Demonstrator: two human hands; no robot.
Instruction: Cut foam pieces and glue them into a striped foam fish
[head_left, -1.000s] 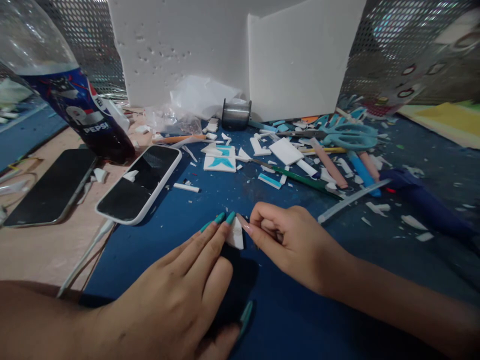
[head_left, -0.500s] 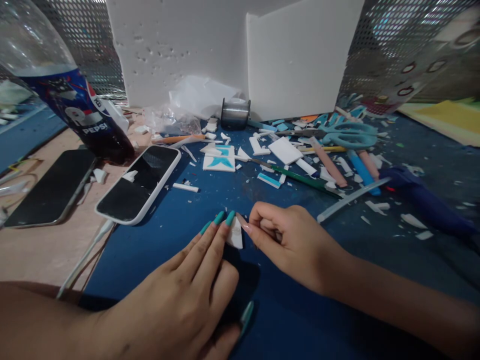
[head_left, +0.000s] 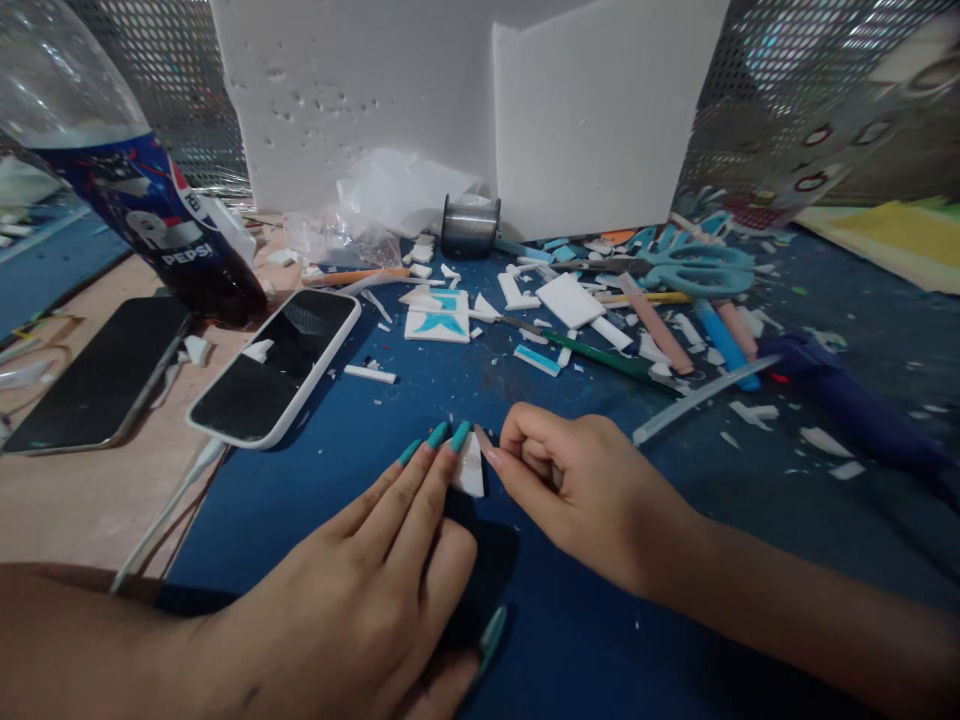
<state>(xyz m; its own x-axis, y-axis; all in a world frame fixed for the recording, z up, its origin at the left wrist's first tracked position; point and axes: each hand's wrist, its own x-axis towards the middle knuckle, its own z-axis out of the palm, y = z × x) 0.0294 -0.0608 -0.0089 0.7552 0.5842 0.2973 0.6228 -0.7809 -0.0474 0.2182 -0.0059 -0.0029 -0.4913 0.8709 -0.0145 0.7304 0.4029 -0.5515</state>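
A small white foam-like piece (head_left: 470,468) with a slanted edge lies flat on the blue board (head_left: 570,640). My left hand (head_left: 375,570), with long teal nails, is laid over it, fingers stretched out and fingertips pressing on its left side. The left thumb is held apart, nearer to me. At the piece's upper right edge is my right hand (head_left: 592,490), its fingers curled into the palm. The right thumb points at that edge, its tip at or very close to it. Whether anything is inside the curled fingers is hidden.
Beyond my hands lie a blue-and-white square (head_left: 437,325), a green-handled tool (head_left: 607,360), scissors (head_left: 697,270), a spool (head_left: 470,228) and many white scraps. Left are two phones (head_left: 277,370) and a Pepsi bottle (head_left: 150,220). A blue glue gun (head_left: 847,390) lies right; white foam panels (head_left: 592,120) stand behind.
Almost nothing differs. Both hands keep their places at the white piece, and the view has shifted very slightly.
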